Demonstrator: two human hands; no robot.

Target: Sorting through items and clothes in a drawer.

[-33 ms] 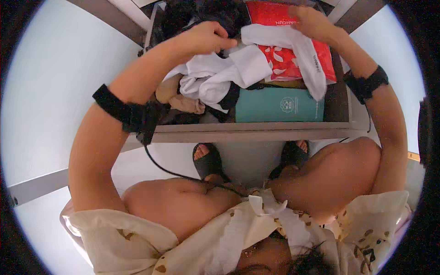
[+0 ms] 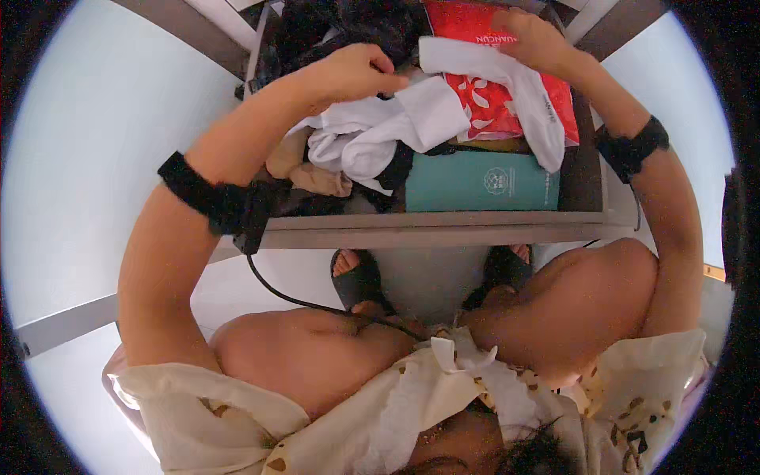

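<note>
My right hand is at the bent middle of a long white sock, thumb and fingers closing on its upper edge; the fingertips are a little blurred. The sock lies across a red plastic package, its toe end reaching over a flat teal packet. My left hand hovers above a heap of other white socks, its fingers bent and a gap showing between forefinger and thumb, with nothing seen in it. Beige cloth lies beside the heap.
Everything lies in an open drawer with a grey front edge, above my knees. Black clothing fills its far left. Each forearm wears a black band, and a black cable hangs from the left one. Pale panels flank the drawer.
My right hand has shifted slightly up and to the left. The near-hand part and cuff of the white sock have risen a little. My left hand stays almost in place.
</note>
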